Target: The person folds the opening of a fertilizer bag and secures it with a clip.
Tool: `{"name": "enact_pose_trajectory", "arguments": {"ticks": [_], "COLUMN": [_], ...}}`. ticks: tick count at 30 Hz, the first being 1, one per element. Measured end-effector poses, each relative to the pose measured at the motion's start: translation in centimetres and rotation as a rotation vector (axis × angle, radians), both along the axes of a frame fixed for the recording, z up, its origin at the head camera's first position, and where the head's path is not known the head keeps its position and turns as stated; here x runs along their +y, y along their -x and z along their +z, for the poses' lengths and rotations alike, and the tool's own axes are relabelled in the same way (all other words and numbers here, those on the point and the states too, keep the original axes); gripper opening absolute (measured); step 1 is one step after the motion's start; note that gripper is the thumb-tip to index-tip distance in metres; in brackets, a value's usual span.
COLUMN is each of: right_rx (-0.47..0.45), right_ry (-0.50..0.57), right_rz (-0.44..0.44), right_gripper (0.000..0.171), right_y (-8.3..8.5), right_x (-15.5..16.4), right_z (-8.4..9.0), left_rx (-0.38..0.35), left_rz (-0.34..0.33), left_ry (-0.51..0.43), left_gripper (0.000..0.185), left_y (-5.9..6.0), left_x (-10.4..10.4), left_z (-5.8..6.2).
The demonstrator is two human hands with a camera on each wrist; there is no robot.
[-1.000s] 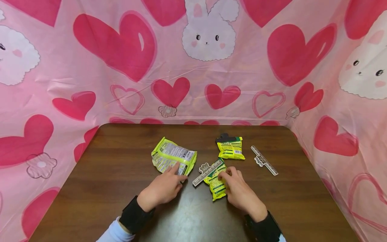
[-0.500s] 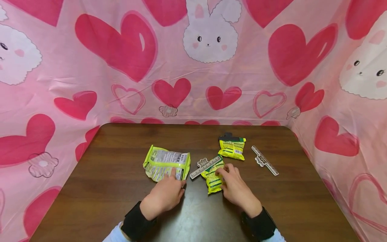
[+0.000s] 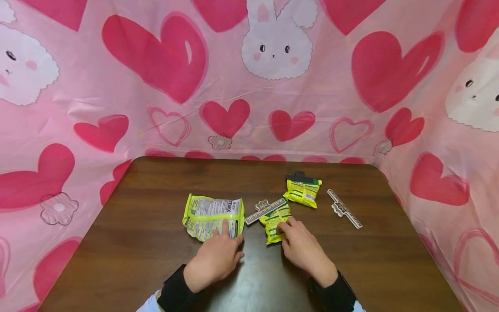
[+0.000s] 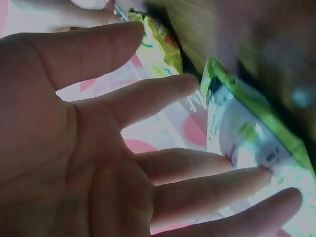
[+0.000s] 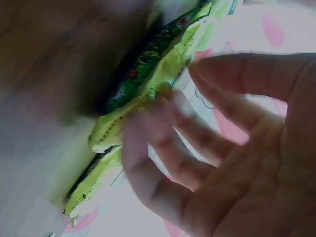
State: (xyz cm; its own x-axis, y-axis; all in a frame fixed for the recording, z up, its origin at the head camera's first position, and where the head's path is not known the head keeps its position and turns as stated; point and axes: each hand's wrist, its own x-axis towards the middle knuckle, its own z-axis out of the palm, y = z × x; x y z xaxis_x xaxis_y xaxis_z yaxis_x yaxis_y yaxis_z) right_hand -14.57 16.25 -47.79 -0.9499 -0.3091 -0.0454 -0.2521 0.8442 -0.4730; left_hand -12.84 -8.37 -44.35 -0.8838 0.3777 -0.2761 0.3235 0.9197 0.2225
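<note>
My left hand (image 3: 216, 258) rests its outstretched fingers on the lower part of a green-and-grey snack bag (image 3: 208, 209) lying flat. In the left wrist view the fingers are spread, with the bag (image 4: 242, 128) beyond their tips. My right hand (image 3: 306, 250) touches the right edge of a small yellow-green packet (image 3: 271, 227) with loosely bent fingers. The right wrist view has its fingertips against the packet (image 5: 168, 69), thumb apart from the fingers. A pale ruler-shaped clip (image 3: 269, 210) lies across the packet's top end, its left tip near the bag.
Behind, another yellow packet (image 3: 304, 195) bears a black clip (image 3: 298, 177) along its top. A second ruler-shaped clip (image 3: 345, 208) lies at the right. Everything stands on a brown wooden table (image 3: 156, 182), with a pink heart-and-rabbit cloth (image 3: 230, 86) hung around it.
The snack bag has turned straighter and shifted left and nearer under my left hand. The small packet and its clip have slid slightly left and away, with my right hand staying at it.
</note>
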Motion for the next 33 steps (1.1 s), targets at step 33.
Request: {"name": "enact_pose_trajectory", "arguments": {"ticks": [33], "right_rx": [-0.028], "right_ry": [-0.068], "right_rz": [0.041], "right_gripper": [0.050], "right_y": [0.4], "right_x": [-1.0], "right_z": [-0.8], "left_rx": [-0.043], "left_rz": [-0.018], "left_ry": [-0.010], "left_gripper": [0.060], "left_y": [0.5], "left_x": [0.0], "left_z": [0.0]}}
